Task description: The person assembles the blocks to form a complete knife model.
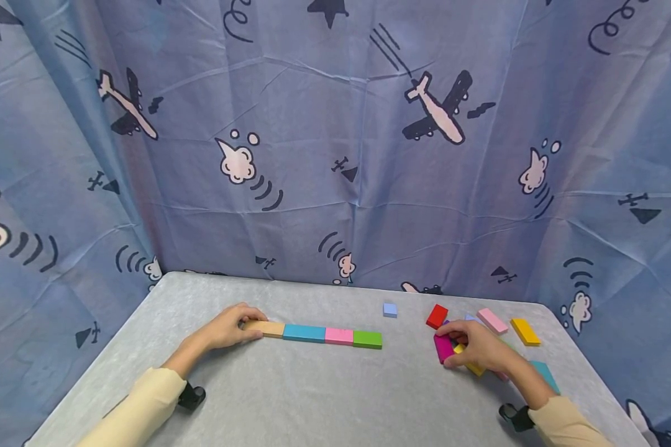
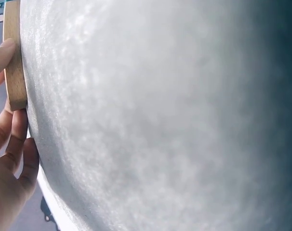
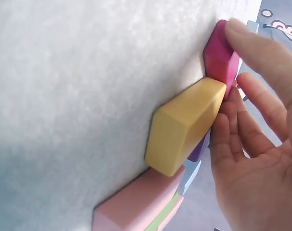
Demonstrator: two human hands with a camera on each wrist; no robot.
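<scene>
Head view: we pinch a tan block (image 1: 272, 329) at one side and a magenta block (image 1: 443, 349) at the other

Our left hand (image 1: 226, 327) grasps the tan block at the left end of a straight row, thumb on the near side and other fingers across the far side. Next come a blue block (image 1: 304, 333), a pink block (image 1: 338, 336) and a green block (image 1: 368, 339), laid end to end. We judge that this hold steadies the line, since it leaves the row's top and right end uncovered.

Our right hand (image 1: 479, 346) has its fingers on the magenta block at the left margin of a loose group, thumb at the near end and fingers towards the far end. We seem to hold it by its ends because a yellow block (image 3: 184, 127) crowds its right side, as the right wrist view shows; whether it is lifted we cannot tell.

Between the green block and the magenta block, a stretch of grey surface (image 1: 324, 397) leaves us room for sideways movement. A small pale-blue block (image 1: 389, 310) sits farther back in that gap, and a red block (image 1: 437, 316) lies just beyond our right fingers. An orange-yellow block (image 1: 525, 333) and a teal block (image 1: 546, 376) lie near the right edge. Behind the far edge hangs a patterned curtain (image 1: 313, 242), limiting reach that way.
</scene>
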